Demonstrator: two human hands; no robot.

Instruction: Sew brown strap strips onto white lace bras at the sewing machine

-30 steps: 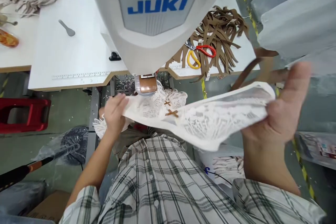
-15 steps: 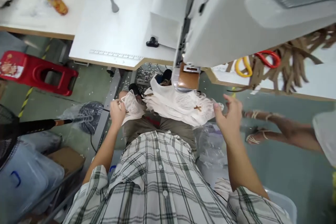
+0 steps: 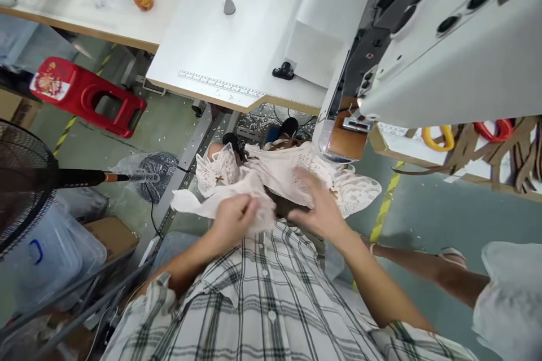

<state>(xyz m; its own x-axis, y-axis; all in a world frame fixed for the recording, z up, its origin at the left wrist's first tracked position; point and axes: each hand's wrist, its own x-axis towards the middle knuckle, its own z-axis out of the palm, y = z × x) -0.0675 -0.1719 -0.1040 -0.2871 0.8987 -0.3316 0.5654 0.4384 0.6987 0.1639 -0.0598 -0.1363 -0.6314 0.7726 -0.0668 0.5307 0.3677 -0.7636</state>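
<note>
A white lace bra (image 3: 218, 172) with a small brown bow lies over my lap, on the left. My left hand (image 3: 237, 217) is closed on a piece of its pale fabric near my waist. Over the lap my right hand (image 3: 319, 208) is open, thumb and fingers apart, somewhat smeared by motion; it is over or against more white lace fabric (image 3: 358, 192), and contact is unclear. That fabric also has a brown bow and reaches under the sewing machine arm (image 3: 342, 144).
A white sewing table (image 3: 249, 39) carries a grey tool (image 3: 228, 0) and a black clip (image 3: 283, 70). Scissors with a yellow handle (image 3: 438, 146) lie by brown strips (image 3: 486, 149). A red stool (image 3: 91, 93) and a fan (image 3: 25, 180) stand left; a person's leg (image 3: 423, 265) is right.
My left hand has moved right and toward my body, bringing white fabric along. The right hand has come inward from the far right over the lap. The camera view has shifted.
</note>
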